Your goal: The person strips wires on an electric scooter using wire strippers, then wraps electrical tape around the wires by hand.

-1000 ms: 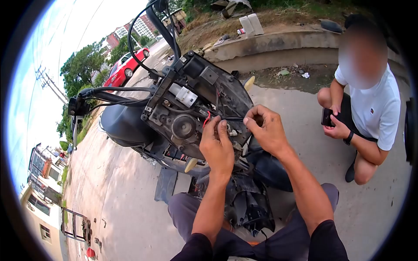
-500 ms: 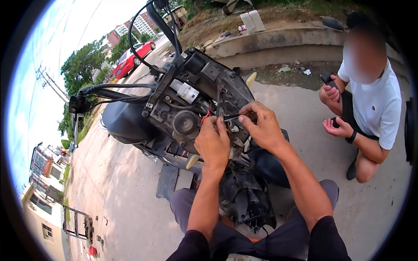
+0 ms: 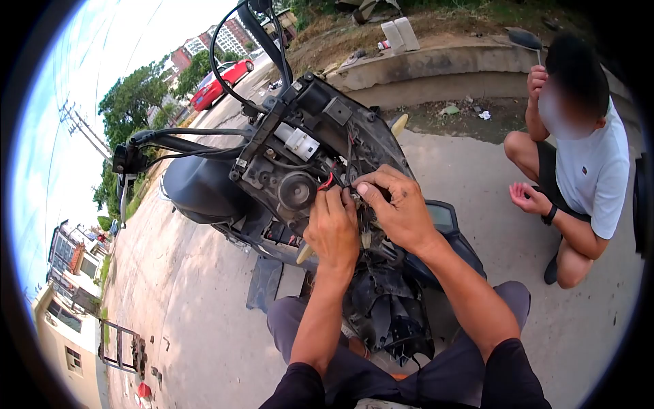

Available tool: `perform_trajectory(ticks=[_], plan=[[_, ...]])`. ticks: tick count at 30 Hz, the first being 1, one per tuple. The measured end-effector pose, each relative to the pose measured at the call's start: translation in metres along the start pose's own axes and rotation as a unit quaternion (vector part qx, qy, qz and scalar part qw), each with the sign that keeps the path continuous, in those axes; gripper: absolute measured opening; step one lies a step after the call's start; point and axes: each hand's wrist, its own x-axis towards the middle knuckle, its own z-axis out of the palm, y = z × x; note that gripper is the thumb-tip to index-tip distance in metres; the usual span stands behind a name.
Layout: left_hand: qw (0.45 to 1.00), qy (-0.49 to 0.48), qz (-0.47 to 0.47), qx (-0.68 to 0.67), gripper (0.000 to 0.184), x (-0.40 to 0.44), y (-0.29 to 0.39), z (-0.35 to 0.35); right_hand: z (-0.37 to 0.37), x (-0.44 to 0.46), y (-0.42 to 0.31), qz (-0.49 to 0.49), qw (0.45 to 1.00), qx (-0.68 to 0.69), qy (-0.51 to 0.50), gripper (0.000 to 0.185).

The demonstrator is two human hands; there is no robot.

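The opened front of a scooter shows a round black horn, a white canister and loose wiring. My left hand pinches dark wire beside a red wire at the lower middle of the frame. Close to its right, my right hand has thumb and forefinger closed on the dark wiring. The fingertips nearly meet, and the wire ends between them are too small to make out.
A person in a white shirt squats at the right, one hand raised near the head. Black scooter panels lie between my legs. A concrete kerb runs behind; a red car stands at the back left.
My right hand has moved closer to my left, and less black wire shows between them. The squatting person has parted their hands and raised one to the head. The view has shifted slightly.
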Motion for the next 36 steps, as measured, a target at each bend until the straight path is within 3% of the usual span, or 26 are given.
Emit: perform_trajectory(ticks=[9,18,25,29,32,36], plan=[[0.999,-0.013,-0.006,-0.042,0.014,0.000,-0.004,-0.002,0.009,-0.005,0.005,0.057,0.997,0.006,-0.055,0.027],[0.999,-0.004,0.010,-0.045,0.020,-0.001,0.000,-0.003,0.027,-0.004,0.012,0.093,0.973,0.206,-0.037,0.032],[0.991,-0.003,0.016,-0.136,0.038,-0.017,0.003,-0.009,0.018,0.006,0.006,0.317,0.870,0.372,-0.070,0.026],[0.956,-0.041,-0.099,-0.274,0.035,-0.031,0.002,-0.007,0.021,0.008,-0.001,0.336,0.841,0.416,-0.084,0.023],[0.878,-0.054,-0.212,-0.425,0.037,-0.028,0.007,-0.016,0.024,0.007,0.005,0.333,0.824,0.445,-0.107,0.018],[0.837,-0.095,-0.269,-0.467,0.044,-0.019,0.002,-0.018,0.024,0.012,0.010,0.331,0.801,0.480,-0.135,0.016]])
